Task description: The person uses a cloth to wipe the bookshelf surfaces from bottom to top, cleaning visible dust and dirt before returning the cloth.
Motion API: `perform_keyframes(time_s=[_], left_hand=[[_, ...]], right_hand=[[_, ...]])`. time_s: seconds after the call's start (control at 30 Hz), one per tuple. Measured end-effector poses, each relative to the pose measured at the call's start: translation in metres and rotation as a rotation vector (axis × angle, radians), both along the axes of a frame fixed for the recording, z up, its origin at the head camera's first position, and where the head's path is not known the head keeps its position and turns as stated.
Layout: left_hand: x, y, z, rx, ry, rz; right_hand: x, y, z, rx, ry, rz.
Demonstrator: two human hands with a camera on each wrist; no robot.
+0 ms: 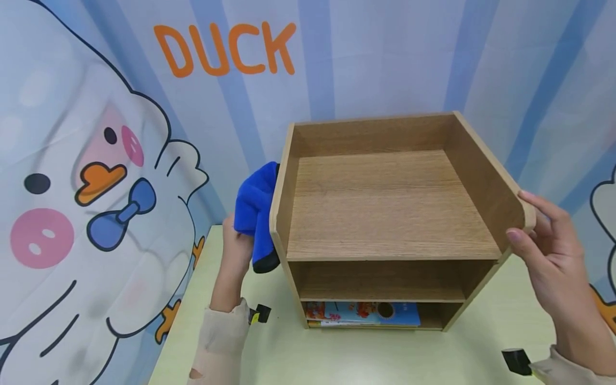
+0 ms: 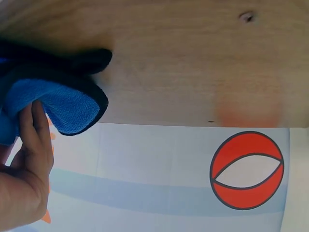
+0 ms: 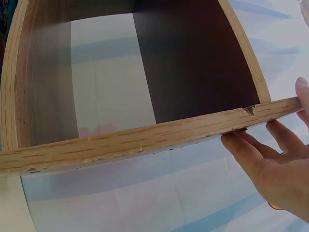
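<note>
A wooden desk shelf (image 1: 385, 206) with an open top tray and lower tiers stands on the table. At its left side, my left hand (image 1: 236, 254) holds a blue cloth (image 1: 260, 198) with black edging. The left wrist view has the bunched cloth (image 2: 70, 104) lying against the wooden side panel (image 2: 169, 63), with part of the fingers tucked behind it. On the opposite side, my right hand (image 1: 553, 251) grips the front corner of the right panel, thumb at the front edge. Fingertips (image 3: 231, 140) meet the panel's outer side in the right wrist view.
Colourful books (image 1: 363, 313) lie flat in the lowest tier. The pale table (image 1: 366, 355) extends in front of the shelf. Behind it hangs a blue striped backdrop (image 1: 385, 59) with a duck print and the word DUCK. A small black camera piece (image 1: 517, 362) sits at the right wrist.
</note>
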State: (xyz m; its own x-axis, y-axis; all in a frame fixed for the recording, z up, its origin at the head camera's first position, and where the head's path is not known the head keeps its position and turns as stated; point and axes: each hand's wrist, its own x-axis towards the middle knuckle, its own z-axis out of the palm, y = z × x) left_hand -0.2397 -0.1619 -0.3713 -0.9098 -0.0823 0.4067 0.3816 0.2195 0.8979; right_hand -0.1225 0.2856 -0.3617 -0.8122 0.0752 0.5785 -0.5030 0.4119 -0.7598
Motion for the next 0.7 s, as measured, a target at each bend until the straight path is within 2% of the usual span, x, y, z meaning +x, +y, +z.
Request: perform_keyframes(time_s=[0.1, 0.3, 0.47, 0.57, 0.7], left_hand=[[0.01, -0.002, -0.004, 0.012, -0.01, -0.004], [0.029, -0.007, -0.014, 0.031, -0.057, -0.014], [0.048, -0.013, -0.023, 0.014, -0.091, -0.043], [0.06, -0.017, -0.03, -0.006, -0.07, -0.072], [0.074, -0.022, -0.041, -0.038, 0.001, -0.103]], right_hand=[[0.0, 0.0, 0.0, -0.013, 0.005, 0.016], [0.001, -0.003, 0.003, 0.06, -0.029, -0.052], [0.002, -0.002, 0.004, 0.062, -0.04, -0.062], [0.002, -0.002, 0.004, 0.064, -0.045, -0.07], [0.003, -0.001, 0.003, 0.063, -0.05, -0.08]])
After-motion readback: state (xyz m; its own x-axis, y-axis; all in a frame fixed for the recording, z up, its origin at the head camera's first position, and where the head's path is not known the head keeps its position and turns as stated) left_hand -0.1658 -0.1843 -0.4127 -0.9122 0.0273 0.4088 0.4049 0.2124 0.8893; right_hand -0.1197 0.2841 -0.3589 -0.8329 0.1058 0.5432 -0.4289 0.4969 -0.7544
